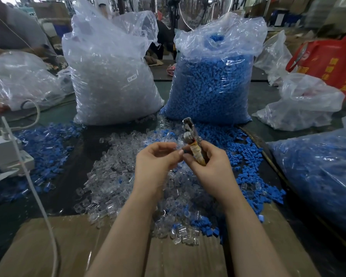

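Our right hand (209, 168) grips the metal plier-type tool with a tan tape-wrapped handle (189, 137), fingers curled round it and the head pointing up. Our left hand (158, 160) has its fingertips pinched together beside the handle; too blurred to tell whether they hold anything. Both hands are above the loose pile of clear plastic caps (112, 176).

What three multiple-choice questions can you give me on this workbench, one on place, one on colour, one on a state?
1. Seen against the bag of clear parts, where is the bag of blue parts? A) left B) right C) on top
2. What colours are the loose parts on the table? A) red and green B) blue and clear C) all yellow
3. What is the right hand doing? A) lying flat B) gripping a metal tool C) hanging empty
Answers: 1 B, blue stands on the right; 2 B, both kinds lie mixed; 3 B, fingers curl round its handle.
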A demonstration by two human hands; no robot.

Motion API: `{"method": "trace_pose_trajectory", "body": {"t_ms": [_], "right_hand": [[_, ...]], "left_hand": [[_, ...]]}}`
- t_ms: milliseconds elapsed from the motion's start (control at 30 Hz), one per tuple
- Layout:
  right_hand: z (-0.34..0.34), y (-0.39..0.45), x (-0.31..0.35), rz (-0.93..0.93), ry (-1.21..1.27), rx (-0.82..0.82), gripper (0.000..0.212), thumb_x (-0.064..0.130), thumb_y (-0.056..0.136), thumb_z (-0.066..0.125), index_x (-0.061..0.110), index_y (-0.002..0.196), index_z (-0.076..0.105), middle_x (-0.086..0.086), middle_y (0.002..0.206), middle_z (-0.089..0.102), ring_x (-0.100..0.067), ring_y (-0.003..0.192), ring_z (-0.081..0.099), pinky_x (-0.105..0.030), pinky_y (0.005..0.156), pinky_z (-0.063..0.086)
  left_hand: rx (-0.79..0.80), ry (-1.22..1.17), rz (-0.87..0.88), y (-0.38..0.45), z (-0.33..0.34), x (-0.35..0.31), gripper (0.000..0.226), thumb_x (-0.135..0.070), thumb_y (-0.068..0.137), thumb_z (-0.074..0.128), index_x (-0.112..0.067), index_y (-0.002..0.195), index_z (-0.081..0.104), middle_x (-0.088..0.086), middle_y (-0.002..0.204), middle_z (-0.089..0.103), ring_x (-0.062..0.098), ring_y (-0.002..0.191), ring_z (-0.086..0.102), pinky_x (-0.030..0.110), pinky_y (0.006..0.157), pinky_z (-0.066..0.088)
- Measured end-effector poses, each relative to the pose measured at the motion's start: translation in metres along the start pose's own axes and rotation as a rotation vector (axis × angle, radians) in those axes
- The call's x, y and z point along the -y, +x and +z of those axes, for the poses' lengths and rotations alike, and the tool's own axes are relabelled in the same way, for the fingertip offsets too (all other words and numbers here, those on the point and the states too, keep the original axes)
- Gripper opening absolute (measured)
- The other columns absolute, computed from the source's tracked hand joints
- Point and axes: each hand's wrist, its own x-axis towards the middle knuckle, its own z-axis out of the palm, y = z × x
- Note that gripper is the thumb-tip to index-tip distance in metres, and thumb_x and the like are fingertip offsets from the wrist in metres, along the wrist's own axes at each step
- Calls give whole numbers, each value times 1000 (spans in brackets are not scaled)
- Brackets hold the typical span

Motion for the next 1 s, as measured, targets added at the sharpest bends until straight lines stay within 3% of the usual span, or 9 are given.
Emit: {"method": "trace_pose_trajectory", "body": {"t_ms": [100,267,400,567,867,1000], "right_hand": [[2,0,1,-4,22,-55,12,16,89,71,27,86,67,6,80,71,-14,74,67,-23,66,55],[2,1,-1,6,14,-129,7,14,92,66,16,86,64,-9,79,68,-29,77,63,-40,70,52],[2,1,2,5,65,-173,11,13,93,65,22,87,65,3,79,69,-11,76,65,-21,68,52],[2,0,5,-39,135,-197,16,10,94,64,24,88,64,-2,82,68,-20,79,64,-25,71,53],[4,1,2,-72,93,-211,12,17,93,66,27,86,62,6,82,66,-12,73,62,-19,65,50],[4,1,2,-72,82,-210,13,20,93,65,28,85,61,5,83,66,-13,73,62,-25,65,51]], "left_hand": [[14,-10,-7,-1,1,-1,20,7,78,74,-7,92,72,7,82,74,13,73,66,21,66,55],[20,-56,-15,-3,6,-3,22,8,80,72,-11,92,74,1,75,74,10,71,69,20,67,55],[15,-79,0,-2,5,-3,23,8,79,72,-10,93,75,3,76,74,10,72,70,18,68,56],[5,-69,18,-2,5,-2,22,7,79,73,-12,91,75,2,78,75,10,74,70,17,67,55],[-10,-32,81,-4,8,-1,20,3,83,72,-11,97,74,4,80,75,13,75,72,17,67,54],[4,-67,51,-5,8,-3,17,3,80,73,-8,92,74,8,86,76,16,81,72,19,71,56]]}}
